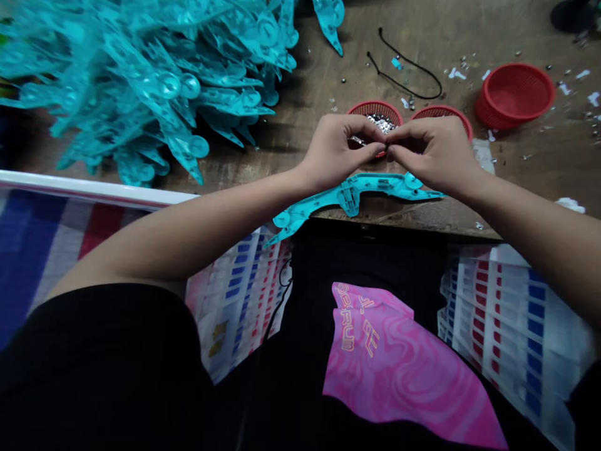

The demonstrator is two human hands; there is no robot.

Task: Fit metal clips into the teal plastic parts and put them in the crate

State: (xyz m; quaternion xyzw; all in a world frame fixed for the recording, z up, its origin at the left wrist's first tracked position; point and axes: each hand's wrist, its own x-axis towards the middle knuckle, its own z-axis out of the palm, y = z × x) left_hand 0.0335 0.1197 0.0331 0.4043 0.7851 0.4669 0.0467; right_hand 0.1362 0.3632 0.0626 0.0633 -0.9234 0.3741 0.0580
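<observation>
My left hand (345,150) and my right hand (434,150) meet fingertip to fingertip above the front of the wooden table. Both pinch with thumb and forefinger; whatever lies between the tips is too small to make out. Just below them a turquoise plastic part (350,194), long and curved with a round disc near each end, lies along the table edge, its left end jutting past it. Behind my fingers stands a red basket (375,108) with small shiny metal pieces. A second red basket (444,111) is partly hidden by my right hand.
A large heap of turquoise plastic parts (154,81) covers the table's left side. Another red basket (516,94) stands at the right. A black cord (417,67) and scattered small bits lie on the wooden table (469,37). White plastic crates (507,326) flank my lap.
</observation>
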